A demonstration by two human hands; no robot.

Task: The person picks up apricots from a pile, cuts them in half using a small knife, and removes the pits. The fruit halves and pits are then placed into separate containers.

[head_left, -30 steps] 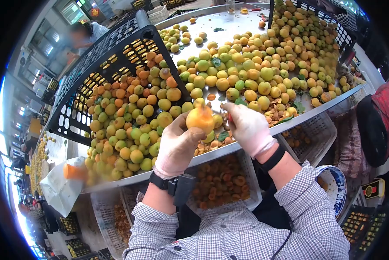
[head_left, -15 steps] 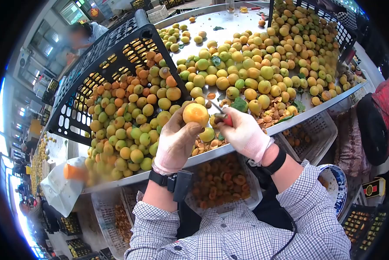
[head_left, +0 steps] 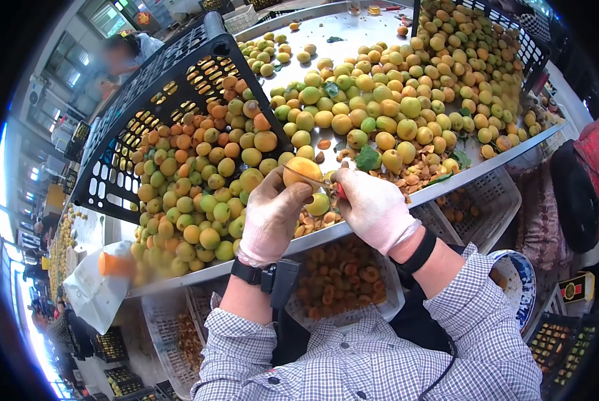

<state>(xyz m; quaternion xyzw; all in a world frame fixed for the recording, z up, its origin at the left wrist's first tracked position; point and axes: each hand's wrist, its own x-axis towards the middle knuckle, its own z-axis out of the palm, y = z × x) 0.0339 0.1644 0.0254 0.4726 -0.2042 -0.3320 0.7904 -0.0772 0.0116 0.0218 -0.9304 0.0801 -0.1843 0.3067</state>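
My left hand, in a pale soiled glove, grips a yellow-orange apricot between thumb and fingers. A knife with a red handle is held in my gloved right hand, its thin blade lying against the apricot's face. Just below the knife, a greenish apricot rests near the table's front edge among cut pieces. To the right of my hands spreads a heap of pits and scraps, with a green leaf beside it.
A tipped black crate spills apricots at left; another crate stands back right. Loose apricots cover much of the metal table. Beneath its edge, a white bin holds halved apricots. A person is at the far left.
My right hand has turned and brought the knife blade down onto the apricot. The left hand still holds the fruit in nearly the same spot.
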